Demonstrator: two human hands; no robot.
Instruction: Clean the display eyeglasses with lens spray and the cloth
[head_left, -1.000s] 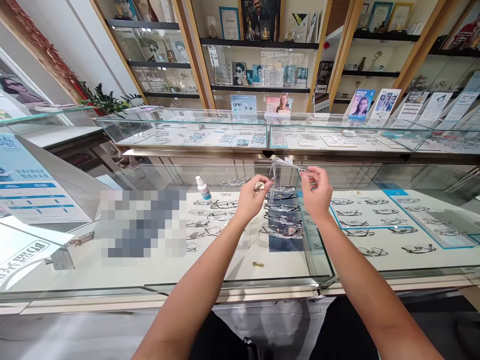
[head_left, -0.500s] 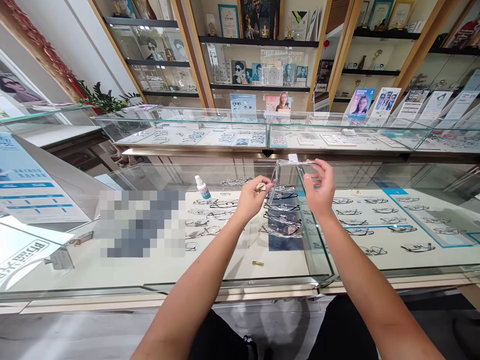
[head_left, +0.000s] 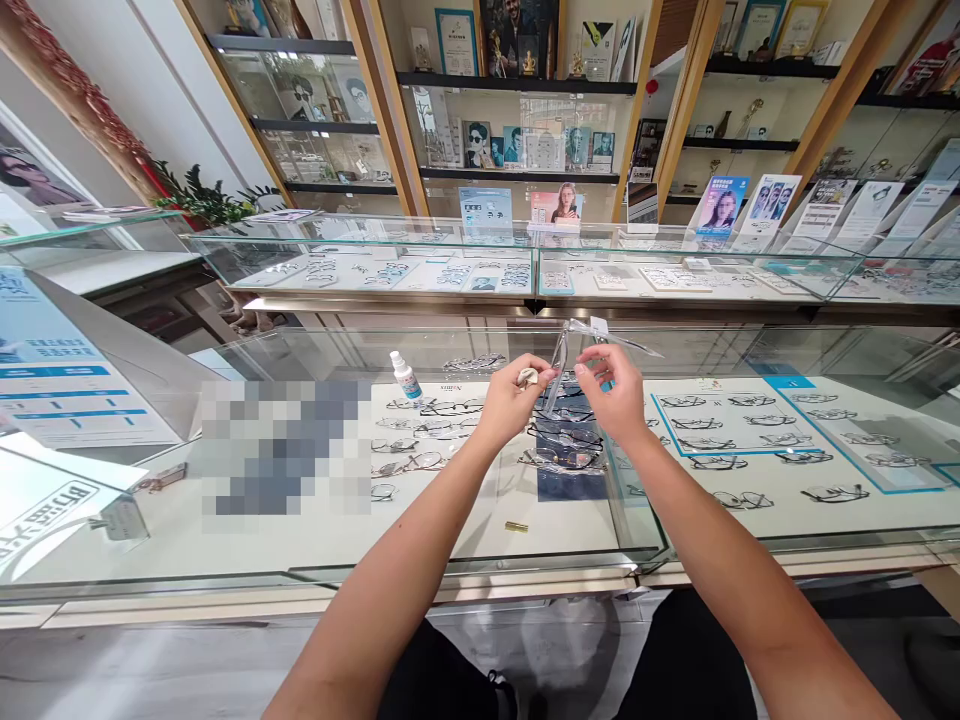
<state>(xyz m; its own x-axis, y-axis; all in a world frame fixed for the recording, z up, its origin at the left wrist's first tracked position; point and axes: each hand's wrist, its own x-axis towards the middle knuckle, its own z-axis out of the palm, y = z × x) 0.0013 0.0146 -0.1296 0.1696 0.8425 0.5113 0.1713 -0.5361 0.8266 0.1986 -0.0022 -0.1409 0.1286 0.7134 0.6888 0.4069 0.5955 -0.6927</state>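
Observation:
Above the glass counter, my left hand (head_left: pixel 512 398) is closed on a pair of clear-framed glasses (head_left: pixel 559 365) and also holds a small crumpled pale cloth (head_left: pixel 527 378). A white tag (head_left: pixel 598 326) hangs at the top of the glasses, and one temple points out to the right. My right hand (head_left: pixel 615 390) is beside the frame with its fingers bent and partly apart; whether they touch it I cannot tell. Below the hands, several dark-framed glasses (head_left: pixel 566 436) lie in a column on a dark blue strip.
A white spray bottle (head_left: pixel 406 378) stands left of my hands. A small gold-coloured piece (head_left: pixel 516 526) lies near the front edge. More glasses (head_left: pixel 705 443) are on the right. Behind is another glass showcase (head_left: pixel 420 275). A slanted sign (head_left: pixel 67 370) stands at far left.
My right hand has moved left and a little down, closer to my left hand. The clear glasses have turned, with the temple now slanting down to the right. My left hand has shifted slightly right.

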